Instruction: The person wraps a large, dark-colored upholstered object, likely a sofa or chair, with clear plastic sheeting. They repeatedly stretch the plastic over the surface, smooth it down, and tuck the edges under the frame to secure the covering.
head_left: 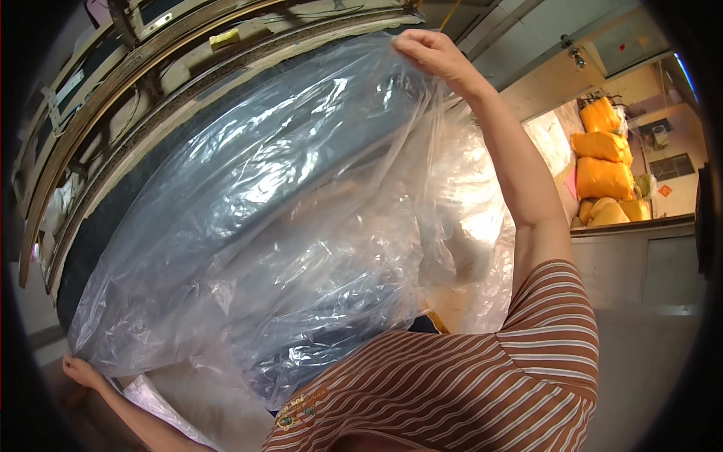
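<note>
A large clear plastic sheet (248, 196) is stretched between my two hands, wrinkled and shiny; I cannot tell whether it is a bag. My right hand (433, 56) pinches its far right corner, with the arm reaching out and up. At the lower left, my left hand (81, 372) is closed on the opposite corner. The far edge of the plastic lies over a dark surface (113, 218) of a long machine or table. Its near part hangs in folds down against my striped shirt.
Beyond the dark surface run long rails (143, 64) with a small yellow piece (224, 39) on them. More whitish plastic (482, 181) bunches under my right arm. Stacked orange bundles (605, 177) stand at the right, by a pale wall or cabinet (617, 267).
</note>
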`<act>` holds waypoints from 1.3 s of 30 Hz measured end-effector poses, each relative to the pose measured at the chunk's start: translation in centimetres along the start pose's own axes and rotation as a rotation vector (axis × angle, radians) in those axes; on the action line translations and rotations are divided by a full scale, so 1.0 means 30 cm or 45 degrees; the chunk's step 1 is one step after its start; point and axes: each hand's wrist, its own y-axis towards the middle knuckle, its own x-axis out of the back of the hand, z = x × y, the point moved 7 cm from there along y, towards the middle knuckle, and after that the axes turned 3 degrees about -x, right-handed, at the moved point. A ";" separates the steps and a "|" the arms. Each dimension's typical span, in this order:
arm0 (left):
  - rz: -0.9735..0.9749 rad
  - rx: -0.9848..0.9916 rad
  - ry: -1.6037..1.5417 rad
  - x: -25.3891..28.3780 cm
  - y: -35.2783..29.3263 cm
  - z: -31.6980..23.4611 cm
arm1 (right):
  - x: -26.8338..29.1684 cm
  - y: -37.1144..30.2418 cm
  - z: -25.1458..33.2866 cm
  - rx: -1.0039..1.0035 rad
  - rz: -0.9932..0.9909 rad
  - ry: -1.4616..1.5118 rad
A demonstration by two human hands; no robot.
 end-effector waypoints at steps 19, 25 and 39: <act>-0.120 0.501 -0.763 0.692 -0.325 -0.031 | -0.203 0.121 -0.006 0.269 -0.193 -0.888; 0.234 0.620 -0.896 0.802 -0.491 0.360 | -0.230 0.195 -0.035 0.306 -0.073 -0.630; 0.259 0.535 -1.141 0.284 -0.066 -0.278 | 0.234 0.347 0.023 0.210 -0.520 0.634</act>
